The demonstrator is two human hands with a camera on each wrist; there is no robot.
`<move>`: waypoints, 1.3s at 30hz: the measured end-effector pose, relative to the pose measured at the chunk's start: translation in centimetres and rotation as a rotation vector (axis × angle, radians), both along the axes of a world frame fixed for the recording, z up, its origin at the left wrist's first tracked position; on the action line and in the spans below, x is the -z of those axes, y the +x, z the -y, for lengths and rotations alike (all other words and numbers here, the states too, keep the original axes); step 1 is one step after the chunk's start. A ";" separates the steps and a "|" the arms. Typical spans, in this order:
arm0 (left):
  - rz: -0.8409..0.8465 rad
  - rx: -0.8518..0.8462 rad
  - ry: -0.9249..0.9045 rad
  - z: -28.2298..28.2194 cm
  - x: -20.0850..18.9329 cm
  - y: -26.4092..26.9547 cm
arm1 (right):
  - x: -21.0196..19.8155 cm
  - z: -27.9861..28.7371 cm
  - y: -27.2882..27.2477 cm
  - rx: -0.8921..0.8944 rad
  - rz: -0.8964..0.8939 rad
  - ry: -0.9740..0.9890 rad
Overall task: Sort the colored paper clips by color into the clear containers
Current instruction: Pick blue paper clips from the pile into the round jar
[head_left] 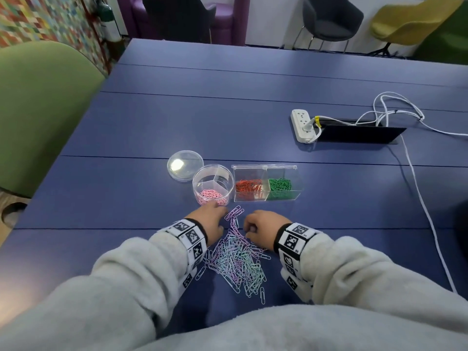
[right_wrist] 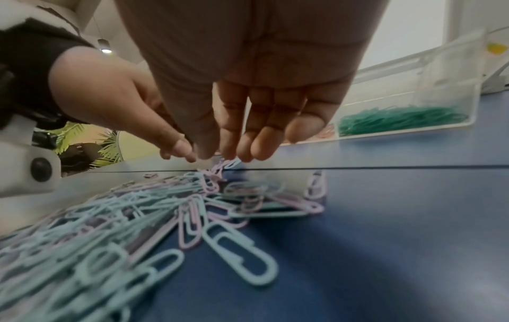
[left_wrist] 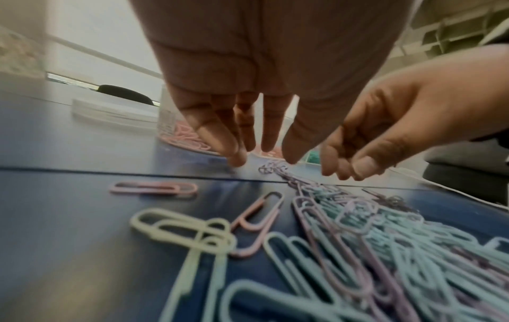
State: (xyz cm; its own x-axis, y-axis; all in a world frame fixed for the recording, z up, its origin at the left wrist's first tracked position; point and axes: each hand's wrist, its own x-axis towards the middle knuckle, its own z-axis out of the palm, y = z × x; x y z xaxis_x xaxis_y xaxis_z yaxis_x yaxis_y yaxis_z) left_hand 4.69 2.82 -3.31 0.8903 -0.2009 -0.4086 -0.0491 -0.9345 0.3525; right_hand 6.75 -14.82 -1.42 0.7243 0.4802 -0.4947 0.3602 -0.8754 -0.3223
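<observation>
Paper clips [head_left: 235,259] heaped on table [head_left: 152,122]; left hand [head_left: 211,220] grip relaxed, right hand [head_left: 266,224] grip state unclear

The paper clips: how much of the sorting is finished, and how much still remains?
Done: pink clips lie in the round container; orange clips and green clips fill the rectangular box. In hand: the left hand and right hand work at the far end of the loose pile; neither clearly holds a clip. Left: that large pile of lilac, light blue and pale clips.
</observation>
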 end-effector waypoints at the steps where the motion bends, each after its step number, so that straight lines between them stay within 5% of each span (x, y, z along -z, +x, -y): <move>1: -0.003 0.032 0.018 0.4 0.0 0.3 | 0.0 -0.6 0.1 -0.004 -0.007 -0.014; 9: -0.007 0.214 0.055 0.8 0.3 0.8 | 0.6 -2.4 0.0 0.071 -0.066 -0.061; 20: 0.004 0.141 0.027 -2.5 0.7 -1.8 | 0.9 1.0 -0.6 0.143 -0.058 0.054; 26: -0.002 0.114 0.033 -3.5 1.0 -3.2 | 1.1 2.9 -2.0 -0.049 -0.036 0.022; 32: -0.003 0.102 0.040 -3.3 0.7 -3.7 | 0.3 2.4 -1.3 0.009 0.003 0.048; 39: -0.011 0.096 0.054 -3.4 0.5 -4.1 | -0.1 2.3 -0.8 -0.136 -0.078 -0.092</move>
